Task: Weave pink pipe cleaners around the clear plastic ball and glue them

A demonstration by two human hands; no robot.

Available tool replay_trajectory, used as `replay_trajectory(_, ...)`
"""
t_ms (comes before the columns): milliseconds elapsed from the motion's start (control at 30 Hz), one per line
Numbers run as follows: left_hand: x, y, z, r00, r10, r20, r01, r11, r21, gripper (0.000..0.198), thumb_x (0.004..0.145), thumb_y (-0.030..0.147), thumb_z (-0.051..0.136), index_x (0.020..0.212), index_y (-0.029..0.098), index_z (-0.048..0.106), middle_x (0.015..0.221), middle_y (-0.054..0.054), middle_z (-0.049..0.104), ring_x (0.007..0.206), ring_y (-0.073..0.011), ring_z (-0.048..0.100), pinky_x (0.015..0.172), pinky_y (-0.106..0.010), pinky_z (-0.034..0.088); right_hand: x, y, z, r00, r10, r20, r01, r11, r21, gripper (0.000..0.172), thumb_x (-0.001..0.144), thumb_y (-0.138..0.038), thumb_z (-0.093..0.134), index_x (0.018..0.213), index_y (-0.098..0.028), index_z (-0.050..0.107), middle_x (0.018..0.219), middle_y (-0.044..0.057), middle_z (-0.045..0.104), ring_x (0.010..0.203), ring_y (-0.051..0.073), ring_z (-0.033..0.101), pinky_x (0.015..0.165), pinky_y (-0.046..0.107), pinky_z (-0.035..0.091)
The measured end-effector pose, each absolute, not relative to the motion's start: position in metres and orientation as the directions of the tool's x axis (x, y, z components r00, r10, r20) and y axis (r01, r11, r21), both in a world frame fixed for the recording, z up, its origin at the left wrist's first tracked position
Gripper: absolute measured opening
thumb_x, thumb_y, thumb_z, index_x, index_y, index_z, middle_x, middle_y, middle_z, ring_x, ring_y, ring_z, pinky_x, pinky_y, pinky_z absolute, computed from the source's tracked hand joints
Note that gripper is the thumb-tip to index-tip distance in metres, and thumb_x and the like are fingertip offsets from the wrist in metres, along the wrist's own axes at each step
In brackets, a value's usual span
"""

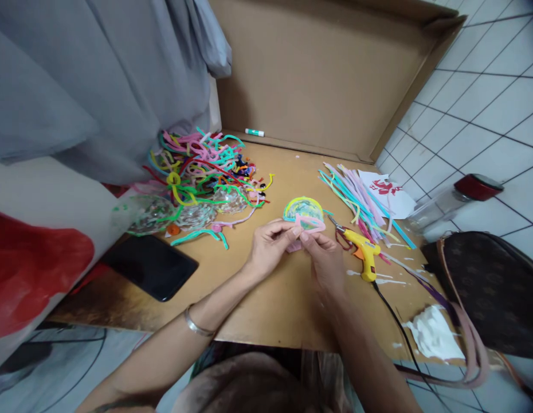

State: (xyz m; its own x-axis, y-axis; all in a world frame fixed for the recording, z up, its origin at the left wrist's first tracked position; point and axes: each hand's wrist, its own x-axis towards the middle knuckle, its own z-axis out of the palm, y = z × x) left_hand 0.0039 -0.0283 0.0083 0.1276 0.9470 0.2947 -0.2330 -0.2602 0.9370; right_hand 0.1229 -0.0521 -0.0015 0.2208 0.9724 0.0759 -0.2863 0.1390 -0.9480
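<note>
My left hand point(270, 245) and my right hand point(323, 258) meet over the middle of a cardboard sheet point(266, 310). Both pinch a pink pipe cleaner point(310, 224), bent into a loop between the fingertips. Just behind the loop lies a round disc point(303, 207) edged in yellow and green pipe cleaner. A yellow glue gun point(364, 252) lies right of my right hand, its black cord trailing toward me.
A tangled heap of coloured pipe cleaners point(204, 166) and clear discs point(163, 213) sits at left. Straight pipe cleaners point(361, 201) lie at right. A black phone point(150, 265), a jar with a red lid point(453, 201), a brown bag point(494, 287) and a glue stick point(254, 132) surround the sheet.
</note>
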Motion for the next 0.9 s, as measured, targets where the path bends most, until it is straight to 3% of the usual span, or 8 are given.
replay_trajectory(167,0.004,-0.029,0.008,0.11,0.928,0.355,-0.165,-0.335,0.928,0.025,0.08,0.04,0.07,0.072,0.017,0.076,0.06,-0.002,0.063,0.063,-0.014,0.056,0.065,-0.028,0.045,0.122,-0.052,-0.001,0.224,0.97,0.09,-0.317,0.16,-0.935,0.014,0.069,-0.032,0.077,0.063,-0.021,0.07,0.061,-0.002,0.063,0.064,0.014,0.053,0.072,0.031,0.044)
replay_trajectory(533,0.004,-0.029,0.014,0.185,0.966,0.182,-0.327,-0.115,0.938,0.037,0.072,0.05,0.074,0.078,0.014,0.07,0.059,-0.001,0.065,0.051,-0.011,0.056,0.051,-0.023,0.045,0.12,-0.052,0.009,0.183,0.976,0.12,-0.277,0.168,-0.946,0.018,0.066,-0.032,0.074,0.057,-0.021,0.063,0.058,-0.002,0.06,0.062,0.014,0.055,0.068,0.031,0.048)
replay_trajectory(900,0.003,-0.025,0.013,0.134,0.976,0.171,-0.333,-0.118,0.935,0.028,0.069,0.042,0.077,0.073,0.015,0.072,0.055,0.001,0.064,0.047,-0.0087,0.052,0.049,-0.022,0.043,0.117,-0.055,0.015,0.23,0.966,0.117,-0.17,0.158,-0.973,0.01,0.063,-0.03,0.073,0.06,-0.022,0.068,0.063,-0.002,0.064,0.065,0.015,0.056,0.069,0.032,0.047)
